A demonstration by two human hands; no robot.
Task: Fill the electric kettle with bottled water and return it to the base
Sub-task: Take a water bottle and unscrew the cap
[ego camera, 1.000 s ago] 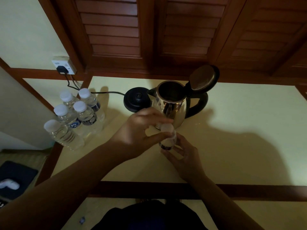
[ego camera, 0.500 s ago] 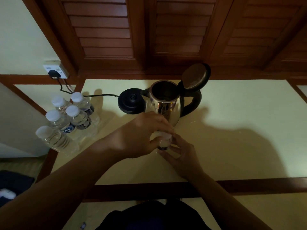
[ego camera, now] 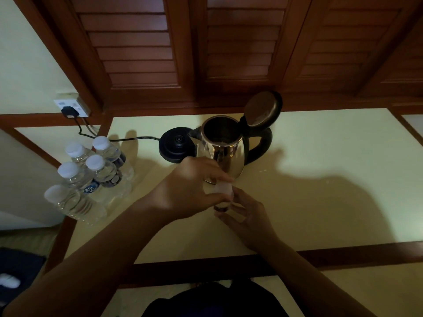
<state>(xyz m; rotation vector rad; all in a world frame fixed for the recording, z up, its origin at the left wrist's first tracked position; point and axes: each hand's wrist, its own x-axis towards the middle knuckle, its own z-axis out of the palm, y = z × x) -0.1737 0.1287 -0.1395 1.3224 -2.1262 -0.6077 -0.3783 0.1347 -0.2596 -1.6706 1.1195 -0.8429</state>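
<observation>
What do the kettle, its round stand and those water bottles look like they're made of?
Kettle: polished metal, probably stainless steel, going by its mirror-like reflections; the handle looks like black plastic. Base: smooth black plastic, it seems, with a dull sheen. Bottles: clear thin plastic, see-through, with matte white caps.

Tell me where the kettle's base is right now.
In the head view, the black base sits on the table just left of the open kettle, right of the water bottles, its cord running to the wall socket.

Cream table point(ego camera: 320, 213) bears kettle point(ego camera: 225, 147), black base point(ego camera: 175, 145), corded, and seemingly five water bottles point(ego camera: 91, 177)
</observation>
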